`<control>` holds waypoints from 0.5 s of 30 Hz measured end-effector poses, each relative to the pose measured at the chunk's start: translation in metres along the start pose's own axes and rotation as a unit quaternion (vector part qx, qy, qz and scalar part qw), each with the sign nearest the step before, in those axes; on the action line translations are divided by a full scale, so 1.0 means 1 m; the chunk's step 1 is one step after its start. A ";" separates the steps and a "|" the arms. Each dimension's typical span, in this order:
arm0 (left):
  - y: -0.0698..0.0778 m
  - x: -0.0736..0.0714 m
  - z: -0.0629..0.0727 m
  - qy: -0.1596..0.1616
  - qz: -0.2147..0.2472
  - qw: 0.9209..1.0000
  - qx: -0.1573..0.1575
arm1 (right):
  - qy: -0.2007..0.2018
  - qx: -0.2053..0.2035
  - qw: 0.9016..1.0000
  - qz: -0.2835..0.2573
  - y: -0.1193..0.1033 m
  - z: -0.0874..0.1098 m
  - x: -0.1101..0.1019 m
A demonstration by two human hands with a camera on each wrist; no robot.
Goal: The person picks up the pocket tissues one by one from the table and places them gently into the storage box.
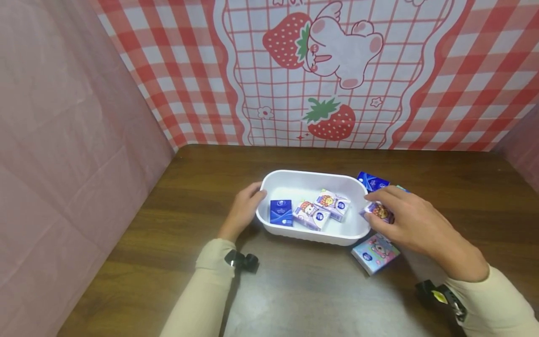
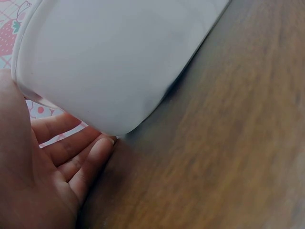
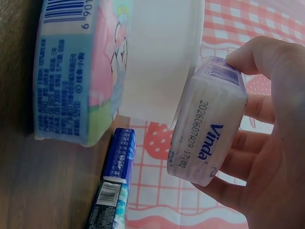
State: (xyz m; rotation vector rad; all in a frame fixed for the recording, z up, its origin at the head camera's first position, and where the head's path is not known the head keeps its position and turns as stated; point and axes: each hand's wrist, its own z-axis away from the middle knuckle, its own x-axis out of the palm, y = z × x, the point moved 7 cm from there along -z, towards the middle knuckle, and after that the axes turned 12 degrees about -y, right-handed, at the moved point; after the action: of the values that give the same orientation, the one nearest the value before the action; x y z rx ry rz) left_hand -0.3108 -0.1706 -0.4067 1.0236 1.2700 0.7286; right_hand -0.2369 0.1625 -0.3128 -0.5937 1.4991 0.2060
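Note:
A white plastic basin (image 1: pixel 294 232) stands on the table. My left hand (image 1: pixel 244 206) grips its left end, with fingers against the outer wall in the left wrist view. Inside lie a dark blue tissue pack (image 1: pixel 281 213) and two white-and-purple tissue packs (image 1: pixel 310 216) with cartoon prints. At the basin's right end, my right hand (image 1: pixel 414 222) pinches another white-and-purple tissue pack (image 3: pixel 207 129) between thumb and fingers. That pack is off the table, beside the rim. Below it, a pink-and-blue tissue pack (image 1: pixel 376 252) lies on the table.
Behind the right hand lies a dark blue tissue pack (image 1: pixel 372 181), with a partly hidden green-blue pack (image 1: pixel 403 188) next to it. The brown wooden table (image 1: pixel 177 234) meets a red-and-white strawberry-print cloth (image 1: pixel 198 84) at the back. A pink cloth (image 1: pixel 76 140) hangs at left.

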 end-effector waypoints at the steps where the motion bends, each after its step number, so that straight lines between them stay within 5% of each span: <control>1: 0.000 0.000 0.000 0.000 0.001 1.000 0.001 | 0.002 -0.001 1.000 0.001 0.000 0.000 0.000; 15: -0.001 0.000 0.000 0.000 0.001 1.000 -0.003 | 0.019 -0.021 1.000 0.003 -0.006 -0.003 0.002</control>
State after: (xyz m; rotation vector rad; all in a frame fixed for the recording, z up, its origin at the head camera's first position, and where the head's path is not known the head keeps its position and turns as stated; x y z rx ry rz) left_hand -0.3108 -0.1706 -0.4073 1.0211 1.2657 0.7334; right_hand -0.2361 0.1555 -0.3133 -0.6294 1.5357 0.2332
